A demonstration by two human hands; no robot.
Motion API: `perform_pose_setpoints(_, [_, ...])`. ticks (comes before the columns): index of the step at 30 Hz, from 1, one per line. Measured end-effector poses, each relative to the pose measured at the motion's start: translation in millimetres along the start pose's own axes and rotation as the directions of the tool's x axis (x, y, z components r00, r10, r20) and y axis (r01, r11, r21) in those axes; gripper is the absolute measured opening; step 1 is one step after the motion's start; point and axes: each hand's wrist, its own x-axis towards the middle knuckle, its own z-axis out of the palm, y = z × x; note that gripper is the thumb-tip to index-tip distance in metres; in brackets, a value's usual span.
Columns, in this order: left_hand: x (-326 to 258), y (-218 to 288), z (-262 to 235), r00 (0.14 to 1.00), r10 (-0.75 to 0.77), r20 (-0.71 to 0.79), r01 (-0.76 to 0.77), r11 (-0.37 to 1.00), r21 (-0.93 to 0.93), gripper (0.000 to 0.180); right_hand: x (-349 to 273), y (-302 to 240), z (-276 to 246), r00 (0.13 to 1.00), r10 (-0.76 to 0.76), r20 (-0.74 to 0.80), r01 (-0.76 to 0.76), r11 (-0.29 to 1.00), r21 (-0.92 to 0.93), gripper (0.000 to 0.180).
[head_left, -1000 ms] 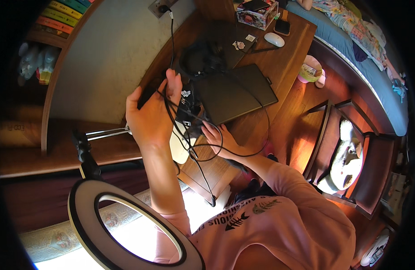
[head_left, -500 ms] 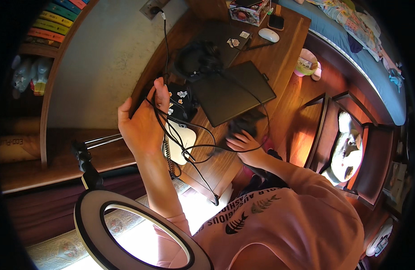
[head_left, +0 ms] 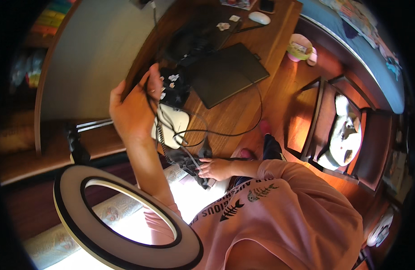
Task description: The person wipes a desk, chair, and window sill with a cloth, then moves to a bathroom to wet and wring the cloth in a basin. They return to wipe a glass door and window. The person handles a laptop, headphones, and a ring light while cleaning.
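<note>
Centre frame: left hand (head_left: 134, 108) raised, clamped on a black box (head_left: 175, 87) trailing cables (head_left: 203, 132). Right hand (head_left: 215, 168) lower centre, fingers closed on a cable end at the counter (head_left: 243, 112) edge. Step, as judged: untangling. Next calls for freeing one lead from the loops.

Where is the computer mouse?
In the head view, the white computer mouse lies at the far end of the wooden desk, top centre, beyond the flat black tablet.
</note>
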Motion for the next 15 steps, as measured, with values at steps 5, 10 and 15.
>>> perform_pose_setpoints(5, [-13.3, 4.3, -4.9, 0.996, -0.086, 0.018, 0.086, 0.995, 0.042, 0.067, -51.4, 99.3, -58.3, 0.873, 0.179, -0.455, -0.343, 0.887, -0.309, 0.04])
perform_pose_setpoints(10, [-40.5, -5.1, -19.6, 0.995, -0.057, -0.077, 0.069, 0.984, 0.166, 0.067, -97.3, 175.1, -126.8, 0.754, 0.404, -0.518, -0.543, 0.827, -0.144, 0.029])
perform_pose_setpoints(15, [-77.8, -32.5, -49.6, 0.983, 0.001, -0.185, 0.071, 0.92, 0.385, 0.051, -141.4, 228.0, -168.8, 0.716, 0.457, -0.527, -0.54, 0.841, -0.004, 0.038])
